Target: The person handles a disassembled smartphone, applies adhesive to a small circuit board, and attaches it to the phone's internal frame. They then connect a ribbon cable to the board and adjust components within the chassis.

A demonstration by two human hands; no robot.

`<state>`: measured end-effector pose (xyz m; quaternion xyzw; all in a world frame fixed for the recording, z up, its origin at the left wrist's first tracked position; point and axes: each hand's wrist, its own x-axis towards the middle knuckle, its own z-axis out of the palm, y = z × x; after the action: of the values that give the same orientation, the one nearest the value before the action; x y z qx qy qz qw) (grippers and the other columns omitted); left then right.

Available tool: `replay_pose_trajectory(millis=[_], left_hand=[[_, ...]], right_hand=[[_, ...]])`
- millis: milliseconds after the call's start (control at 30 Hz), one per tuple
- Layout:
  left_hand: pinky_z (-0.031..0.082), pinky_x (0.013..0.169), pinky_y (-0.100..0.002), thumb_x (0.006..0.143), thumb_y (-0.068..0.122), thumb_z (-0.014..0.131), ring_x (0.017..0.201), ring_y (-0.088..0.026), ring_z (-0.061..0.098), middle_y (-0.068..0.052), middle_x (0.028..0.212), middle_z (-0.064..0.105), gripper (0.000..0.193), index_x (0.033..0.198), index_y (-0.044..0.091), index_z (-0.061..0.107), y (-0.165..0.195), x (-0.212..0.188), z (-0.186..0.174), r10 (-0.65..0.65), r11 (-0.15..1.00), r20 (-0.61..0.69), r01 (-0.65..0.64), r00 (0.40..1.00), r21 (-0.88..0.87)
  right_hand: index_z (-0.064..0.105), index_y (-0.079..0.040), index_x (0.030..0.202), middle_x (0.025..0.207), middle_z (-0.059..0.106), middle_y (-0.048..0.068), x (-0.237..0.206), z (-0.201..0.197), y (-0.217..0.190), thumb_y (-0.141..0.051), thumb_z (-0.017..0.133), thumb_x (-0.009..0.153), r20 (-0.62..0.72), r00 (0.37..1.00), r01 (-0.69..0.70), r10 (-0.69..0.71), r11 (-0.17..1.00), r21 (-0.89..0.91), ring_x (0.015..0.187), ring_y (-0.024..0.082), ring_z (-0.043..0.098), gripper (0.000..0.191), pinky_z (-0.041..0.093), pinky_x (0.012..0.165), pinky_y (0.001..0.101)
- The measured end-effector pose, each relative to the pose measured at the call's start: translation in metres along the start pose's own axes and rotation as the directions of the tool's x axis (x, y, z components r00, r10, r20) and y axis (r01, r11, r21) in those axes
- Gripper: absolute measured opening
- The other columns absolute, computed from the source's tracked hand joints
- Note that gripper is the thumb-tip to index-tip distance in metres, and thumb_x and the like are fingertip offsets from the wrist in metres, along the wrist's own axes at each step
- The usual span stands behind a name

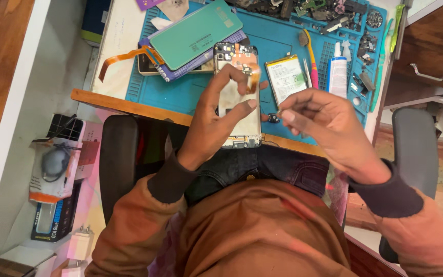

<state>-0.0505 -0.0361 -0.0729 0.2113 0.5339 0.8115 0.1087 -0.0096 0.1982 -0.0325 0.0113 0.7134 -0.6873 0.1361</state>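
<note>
Left hand (220,115) sits at the centre of the frame, fingers spread and curled over the opened phone (238,97), thumb and fingertips pressing on its pale inner plate, so it is grasping the handset from above. The phone lies upright in the picture, its lower end hanging over the near wooden edge of the bench, its upper end showing orange ribbon and bare circuitry.

Right hand (324,120), just right of centre, is pinched shut on a thin tool (278,113) (too small to say what kind), whose tip points left toward a small dark part (273,118) beside the phone's lower right side.

Moving outward: everything rests on a blue work mat (190,90). Just right of the phone lies a flat battery (286,77) with a white and green label, then a pink-handled tool (311,64) and a white tube (338,69) standing near the mat's right side. Upper left of the phone, a green back cover (196,33) lies on top of another phone (149,64) with an orange flex cable (124,57) trailing off left.

Along the mat's top and right edges run moulded compartments (334,15), packed with loose dark metal scraps and small parts. Lower left, on the floor side, sits a packaged item (52,169) and a white charger plug (80,243).
</note>
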Motion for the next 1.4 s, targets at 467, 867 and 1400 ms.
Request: replay_pose_trajectory(millis=[467,867,1400], left_hand=[[0.048,0.104,-0.036,0.094,0.019,0.083,0.1,-0.017,0.073,-0.005,0.099,0.081,0.015,0.106,0.01,0.082,0.003,0.002,0.007,0.116,0.882,0.043,-0.122,0.992,0.456],[0.058,0.1,-0.031,0.088,0.014,0.086,0.105,-0.014,0.073,-0.008,0.11,0.08,0.018,0.104,0.007,0.081,0.008,-0.001,0.009,0.076,0.956,-0.013,-0.069,0.997,0.285],[0.056,0.099,-0.029,0.082,0.01,0.091,0.106,-0.013,0.071,-0.006,0.107,0.079,0.02,0.1,0.01,0.082,0.013,-0.001,0.013,0.138,0.935,-0.037,-0.117,0.99,0.335]], right_hand=[[0.05,-0.008,0.124,0.099,0.069,0.009,-0.004,0.007,0.004,-0.006,0.071,0.096,0.044,0.993,-0.119,0.111,0.941,0.318,0.081,0.012,0.058,0.035,0.046,0.07,0.0242],[0.068,-0.007,0.107,0.099,0.069,0.002,0.01,-0.004,-0.006,-0.012,0.071,0.098,-0.117,0.987,0.079,-0.113,0.961,-0.266,0.08,0.008,0.059,0.012,0.049,0.067,0.0227],[0.071,0.003,0.095,0.085,0.069,0.012,0.064,-0.091,0.023,-0.021,0.083,0.102,-0.184,0.828,0.13,-0.53,0.5,-0.856,0.079,0.018,0.067,0.028,0.052,0.071,0.0311]])
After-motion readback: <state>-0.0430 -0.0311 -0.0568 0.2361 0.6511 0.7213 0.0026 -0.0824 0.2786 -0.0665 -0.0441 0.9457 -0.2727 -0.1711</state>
